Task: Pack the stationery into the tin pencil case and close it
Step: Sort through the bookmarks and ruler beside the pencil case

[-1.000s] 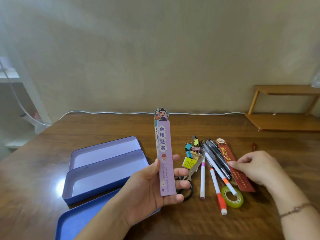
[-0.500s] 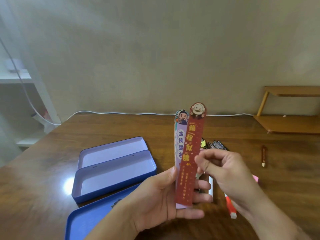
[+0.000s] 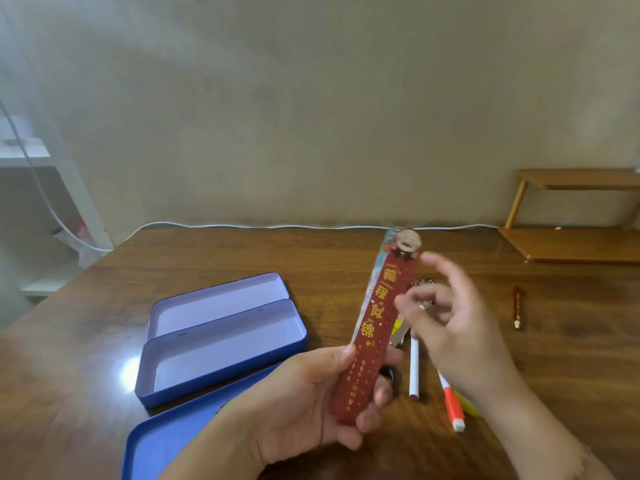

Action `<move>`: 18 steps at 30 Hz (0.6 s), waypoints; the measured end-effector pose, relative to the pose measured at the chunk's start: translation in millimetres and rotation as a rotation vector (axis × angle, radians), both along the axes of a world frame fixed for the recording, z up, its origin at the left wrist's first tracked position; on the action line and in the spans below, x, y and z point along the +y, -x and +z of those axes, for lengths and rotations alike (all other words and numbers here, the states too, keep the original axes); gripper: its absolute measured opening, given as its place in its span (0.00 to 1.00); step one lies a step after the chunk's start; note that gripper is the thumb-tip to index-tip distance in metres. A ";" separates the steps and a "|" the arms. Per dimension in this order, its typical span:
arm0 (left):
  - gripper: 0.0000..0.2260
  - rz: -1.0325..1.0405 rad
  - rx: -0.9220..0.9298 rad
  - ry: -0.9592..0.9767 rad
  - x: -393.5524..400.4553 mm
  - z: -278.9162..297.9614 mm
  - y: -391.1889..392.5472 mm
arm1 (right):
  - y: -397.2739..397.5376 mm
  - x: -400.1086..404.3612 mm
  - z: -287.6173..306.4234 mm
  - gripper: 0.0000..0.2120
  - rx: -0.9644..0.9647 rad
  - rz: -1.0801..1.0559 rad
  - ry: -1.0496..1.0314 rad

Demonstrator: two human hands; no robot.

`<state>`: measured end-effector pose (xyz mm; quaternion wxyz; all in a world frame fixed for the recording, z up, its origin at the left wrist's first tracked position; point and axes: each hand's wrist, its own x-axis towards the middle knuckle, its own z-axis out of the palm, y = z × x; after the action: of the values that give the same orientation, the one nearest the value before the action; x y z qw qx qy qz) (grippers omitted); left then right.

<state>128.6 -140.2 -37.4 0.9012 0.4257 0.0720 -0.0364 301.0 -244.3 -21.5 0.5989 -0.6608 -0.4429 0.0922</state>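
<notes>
Above worktop centre: stacked bookmarks, red bookmark [image 3: 377,327] foremost, gripped upright in left hand [image 3: 311,400]; right hand [image 3: 450,327] blurred, fingers loose, empty. Gathering step; next, laying flat into open tin pencil case [image 3: 221,344], left.

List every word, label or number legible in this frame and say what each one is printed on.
"前程似锦": large gold characters running down the long red cardboard bookmark, held in the left hand.
Small gold print on the red bookmark's lower part: too small and blurred to read.
Bookmarks stacked behind it: only edges show, no text visible.
Open blue tin pencil case and white pens: no readable text.
</notes>
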 end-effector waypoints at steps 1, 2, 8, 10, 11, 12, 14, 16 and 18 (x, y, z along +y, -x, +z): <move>0.21 -0.036 0.019 -0.019 1.2 0.1 1.3 | -5.4 -1.7 3.0 0.27 0.104 0.025 -0.044; 0.21 -0.074 0.034 -0.028 2.3 0.0 2.3 | -10.5 -3.5 6.1 0.28 0.161 0.047 -0.085; 0.26 -0.149 0.090 -0.099 6.4 -3.1 4.5 | -22.6 -12.8 11.3 0.14 0.199 0.148 -0.136; 0.25 -0.156 0.115 -0.118 5.5 -3.2 5.5 | -21.9 -14.1 11.2 0.14 0.163 0.144 -0.108; 0.24 -0.164 0.117 -0.120 4.6 -2.8 5.7 | -21.8 -14.4 10.4 0.14 0.154 0.146 -0.098; 0.23 -0.171 0.116 -0.120 3.7 -2.2 5.7 | -21.8 -14.8 9.5 0.13 0.159 0.151 -0.093; 0.22 -0.179 0.106 -0.113 2.6 -1.0 5.7 | -21.7 -16.0 10.0 0.08 0.227 0.170 -0.114; 0.21 -0.176 0.086 -0.078 2.4 0.5 5.6 | -21.6 -17.8 11.6 0.08 0.290 0.170 -0.156; 0.21 -0.165 0.079 -0.069 2.7 1.3 5.8 | -17.8 -18.5 14.1 0.09 0.317 0.167 -0.198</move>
<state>122.8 -137.6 -36.1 0.8764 0.4593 0.0732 -0.1248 318.8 -262.8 -7.4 0.7137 -0.5368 -0.4029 0.2004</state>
